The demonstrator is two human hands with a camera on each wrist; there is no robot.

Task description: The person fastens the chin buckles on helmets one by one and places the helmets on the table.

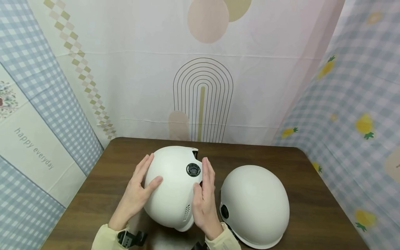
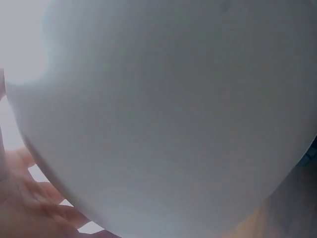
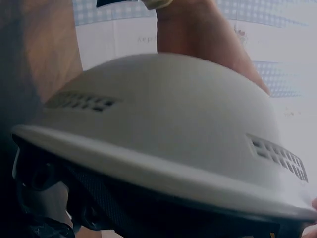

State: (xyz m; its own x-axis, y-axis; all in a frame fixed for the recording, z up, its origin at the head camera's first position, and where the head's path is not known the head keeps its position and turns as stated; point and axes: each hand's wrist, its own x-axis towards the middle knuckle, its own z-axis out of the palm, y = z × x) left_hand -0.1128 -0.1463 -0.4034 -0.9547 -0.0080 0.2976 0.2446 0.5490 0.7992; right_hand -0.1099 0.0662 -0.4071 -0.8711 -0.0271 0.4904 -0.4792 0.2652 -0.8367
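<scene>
A glossy white helmet (image 1: 172,187), lying over with its opening toward the right, is held between both hands. A round black vent (image 1: 193,169) shows on its shell. My left hand (image 1: 137,194) holds the shell from the left, thumb on the upper surface and fingers along the far side. My right hand (image 1: 205,198) grips the rim side, thumb against the shell and fingers upright beside the edge. In the right wrist view the helmet's rim (image 3: 163,171), slotted vents (image 3: 280,156) and dark strap (image 3: 94,191) show. The shell (image 2: 173,114) fills most of the left wrist view.
A second white helmet (image 1: 256,205) rests dome up on the dark wooden table (image 1: 300,194), close to the right hand. Behind the table hangs a patterned white cloth (image 1: 143,86). Blue checked cloths flank both sides.
</scene>
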